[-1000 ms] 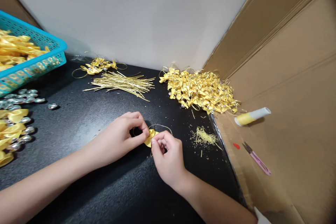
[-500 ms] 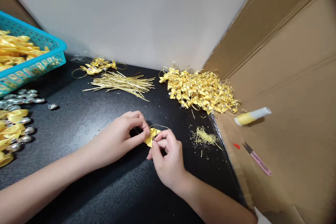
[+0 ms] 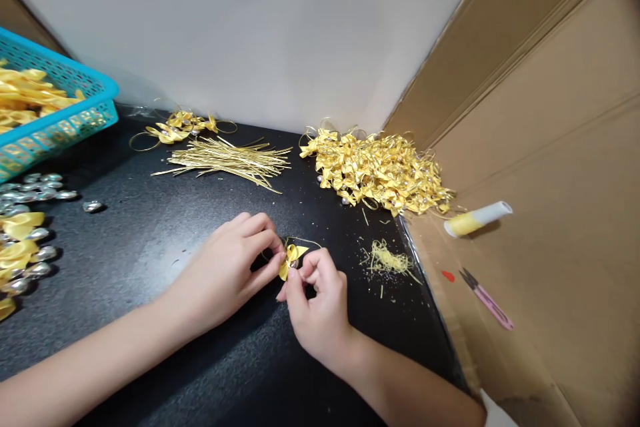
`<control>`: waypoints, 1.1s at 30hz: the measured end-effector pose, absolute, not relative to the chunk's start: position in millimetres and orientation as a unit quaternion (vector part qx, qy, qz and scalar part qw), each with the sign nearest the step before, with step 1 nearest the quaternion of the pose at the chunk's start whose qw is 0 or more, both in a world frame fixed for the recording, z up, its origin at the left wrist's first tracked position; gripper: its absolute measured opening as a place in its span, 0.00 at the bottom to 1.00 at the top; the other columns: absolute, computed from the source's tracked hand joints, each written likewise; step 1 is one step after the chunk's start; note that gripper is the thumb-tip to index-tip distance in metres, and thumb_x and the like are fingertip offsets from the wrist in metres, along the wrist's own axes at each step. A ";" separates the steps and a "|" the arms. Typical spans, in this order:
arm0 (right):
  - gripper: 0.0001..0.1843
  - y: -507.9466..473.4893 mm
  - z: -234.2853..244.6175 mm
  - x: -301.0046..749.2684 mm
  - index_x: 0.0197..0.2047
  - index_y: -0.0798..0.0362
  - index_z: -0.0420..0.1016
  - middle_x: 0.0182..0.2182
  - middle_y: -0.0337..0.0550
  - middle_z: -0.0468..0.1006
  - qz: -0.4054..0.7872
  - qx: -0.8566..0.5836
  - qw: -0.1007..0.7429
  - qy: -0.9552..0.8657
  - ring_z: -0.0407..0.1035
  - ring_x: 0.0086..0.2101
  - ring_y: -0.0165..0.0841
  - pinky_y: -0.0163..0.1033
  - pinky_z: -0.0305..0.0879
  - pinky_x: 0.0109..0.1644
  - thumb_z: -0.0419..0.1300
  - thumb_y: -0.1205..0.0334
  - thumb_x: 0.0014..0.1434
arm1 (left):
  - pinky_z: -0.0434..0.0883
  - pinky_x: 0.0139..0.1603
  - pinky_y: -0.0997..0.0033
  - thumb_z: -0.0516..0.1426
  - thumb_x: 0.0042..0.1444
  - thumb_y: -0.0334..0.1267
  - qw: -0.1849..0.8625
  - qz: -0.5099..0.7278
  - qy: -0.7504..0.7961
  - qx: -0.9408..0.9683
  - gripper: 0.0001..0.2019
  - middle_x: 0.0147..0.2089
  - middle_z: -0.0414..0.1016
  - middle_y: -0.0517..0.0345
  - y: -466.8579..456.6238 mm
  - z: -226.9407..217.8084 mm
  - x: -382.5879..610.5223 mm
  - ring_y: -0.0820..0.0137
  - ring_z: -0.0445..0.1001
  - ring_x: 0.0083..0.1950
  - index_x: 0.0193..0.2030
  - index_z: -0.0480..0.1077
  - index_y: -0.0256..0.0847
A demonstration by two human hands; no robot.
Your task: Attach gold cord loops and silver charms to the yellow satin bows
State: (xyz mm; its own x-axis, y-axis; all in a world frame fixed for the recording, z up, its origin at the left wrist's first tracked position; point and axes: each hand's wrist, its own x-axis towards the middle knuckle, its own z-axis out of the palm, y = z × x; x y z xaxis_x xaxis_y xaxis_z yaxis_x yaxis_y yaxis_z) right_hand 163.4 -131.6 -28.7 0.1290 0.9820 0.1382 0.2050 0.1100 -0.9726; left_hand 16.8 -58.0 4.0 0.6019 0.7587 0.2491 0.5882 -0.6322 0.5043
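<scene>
Low over the black table [image 3: 150, 247], my left hand [image 3: 230, 267] pinches a small yellow ribbon bow [image 3: 290, 257] with thumb and forefinger. My right hand [image 3: 315, 300] is closed on the same bow from the right, fingertips pressed at its middle. A thin gold cord loop [image 3: 305, 241] curves out from the bow toward the far side. What the fingertips hold at the bow's centre is too small to make out.
A heap of finished yellow bows [image 3: 380, 173] lies at the far right, a bundle of gold cords [image 3: 230, 159] to its left, a blue basket [image 3: 55, 123] with yellow ribbon far left. Silver beads [image 3: 35, 190] and ribbon pieces sit left. Cardboard [image 3: 550, 213] with a spool [image 3: 477, 218] and snips [image 3: 487, 300] lies right.
The bow has tilted and shifted slightly between my fingers, and my right thumb has moved down beside it. The cord loop has flattened. The camera view has drifted a little.
</scene>
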 end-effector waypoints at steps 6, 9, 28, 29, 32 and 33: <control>0.10 -131.7 -30.0 163.3 0.30 0.47 0.53 0.17 0.34 0.70 0.328 -0.568 0.501 -0.564 0.73 0.20 0.31 0.32 0.66 0.25 0.52 0.65 0.60 | 0.62 0.36 0.66 0.53 0.60 0.42 0.195 0.247 0.413 0.855 0.12 0.32 0.70 0.55 -65.6 1.5 19.6 0.65 0.65 0.35 0.29 0.71 0.40; 0.10 -131.8 -30.7 163.2 0.29 0.48 0.54 0.19 0.36 0.70 0.297 -0.570 0.501 -0.580 0.73 0.20 0.31 0.32 0.65 0.25 0.52 0.66 0.60 | 0.62 0.36 0.66 0.54 0.60 0.42 0.207 0.262 0.425 0.842 0.12 0.32 0.70 0.56 -69.4 0.1 20.8 0.65 0.65 0.35 0.29 0.71 0.40; 0.08 -124.5 -31.6 169.3 0.32 0.50 0.59 0.24 0.38 0.75 0.172 -0.540 0.540 -0.623 0.75 0.25 0.29 0.30 0.67 0.29 0.54 0.68 0.62 | 0.62 0.29 0.73 0.53 0.56 0.55 0.617 0.246 0.475 0.577 0.20 0.23 0.64 0.63 -70.4 8.9 25.4 0.72 0.62 0.27 0.26 0.66 0.39; 0.08 -124.1 -32.3 169.8 0.32 0.50 0.60 0.24 0.38 0.75 0.157 -0.539 0.537 -0.630 0.74 0.25 0.30 0.30 0.67 0.29 0.54 0.68 0.62 | 0.61 0.29 0.74 0.53 0.56 0.54 0.627 0.252 0.469 0.569 0.20 0.23 0.64 0.63 -71.4 9.2 26.5 0.73 0.61 0.27 0.25 0.67 0.39; 0.07 -123.8 -34.7 170.9 0.33 0.51 0.61 0.25 0.39 0.75 0.123 -0.535 0.527 -0.649 0.74 0.26 0.30 0.31 0.67 0.31 0.54 0.68 0.63 | 0.60 0.29 0.76 0.56 0.55 0.52 0.641 0.274 0.471 0.541 0.18 0.22 0.64 0.64 -73.4 8.7 28.7 0.74 0.60 0.27 0.25 0.69 0.39; 0.07 -123.9 -35.5 171.3 0.33 0.51 0.61 0.25 0.39 0.75 0.113 -0.533 0.523 -0.656 0.73 0.26 0.30 0.31 0.67 0.31 0.54 0.68 0.63 | 0.60 0.29 0.76 0.57 0.55 0.51 0.647 0.277 0.472 0.531 0.17 0.22 0.65 0.64 -73.5 8.2 28.9 0.75 0.60 0.27 0.25 0.70 0.39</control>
State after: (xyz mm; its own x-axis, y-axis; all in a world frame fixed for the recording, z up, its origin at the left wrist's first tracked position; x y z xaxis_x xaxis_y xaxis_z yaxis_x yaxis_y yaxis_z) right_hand 171.3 -123.9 -35.5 0.1144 0.8172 0.5649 0.5802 0.4066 -0.7057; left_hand 28.9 -73.5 8.2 0.3997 0.8601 -0.3170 0.1425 0.2833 0.9484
